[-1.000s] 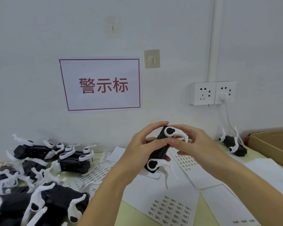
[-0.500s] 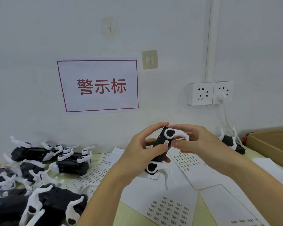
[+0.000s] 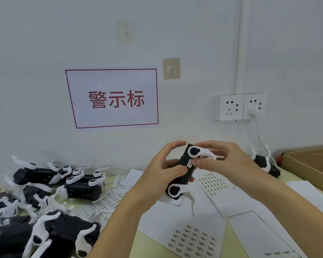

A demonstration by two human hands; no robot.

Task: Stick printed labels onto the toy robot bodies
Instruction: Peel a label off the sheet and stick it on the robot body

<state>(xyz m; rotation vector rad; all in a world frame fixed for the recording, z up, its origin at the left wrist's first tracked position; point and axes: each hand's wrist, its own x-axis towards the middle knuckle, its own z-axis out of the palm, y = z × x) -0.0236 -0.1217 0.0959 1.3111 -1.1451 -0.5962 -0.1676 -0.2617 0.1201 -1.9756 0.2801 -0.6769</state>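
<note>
1. The left hand point(image 3: 162, 170) gripped a black plastic toy robot body with white curved legs point(image 3: 185, 170), fingers curled round its far side and thumb across the near face, holding it in the air above the pale green worktop point(image 3: 153, 246).
2. The right hand point(image 3: 220, 161) pressed a small white printed label point(image 3: 190, 162) against the body's side, pinching at the label's edge with thumb and forefinger; the other fingers curled behind the upper leg.
3. White backing sheets of small printed labels point(image 3: 192, 239) lay on the worktop below the hands.
4. A heap of black-and-white toy robots point(image 3: 45, 211) sat at the left, a single one point(image 3: 263, 162) near the wall at right, beside a brown cardboard box point(image 3: 309, 164).
5. Risks, as I judged them:
   - The label could set crooked or creased if the thumb slid before the whole face was down.
   - A corner could lift if pressed only at one edge.
   - The thin white legs looked springy; squeezing them might twist the body in the grip and smear the placement.
</note>
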